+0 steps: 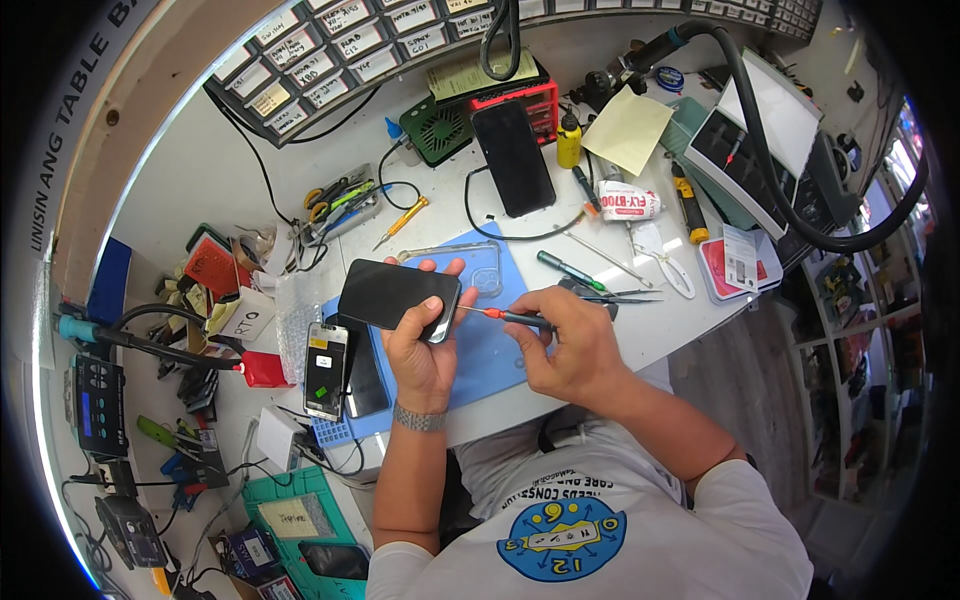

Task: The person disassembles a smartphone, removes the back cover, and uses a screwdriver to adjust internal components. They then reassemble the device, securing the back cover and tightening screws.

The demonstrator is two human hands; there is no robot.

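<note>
My left hand (423,350) is closed round a black smartphone (392,295), held screen up over the blue work mat (490,345). In my right hand (572,340) is a small screwdriver (522,319) with a red collar and dark handle. Its thin tip points left and meets the phone's lower right edge; whether it sits in a screw there is too small to tell. A clear phone case (487,283) lies on the mat just beyond the phone. Left of my wrist are a phone screen part (327,370) with stickers and another dark phone (366,372).
Beyond the mat stands a dark phone (513,158) by a red drawer box (545,108). A gold screwdriver (402,222), a green screwdriver (570,271), tweezers (620,297) and a yellow bottle (568,140) lie or stand around. A thick black hose (752,130) arches at the right.
</note>
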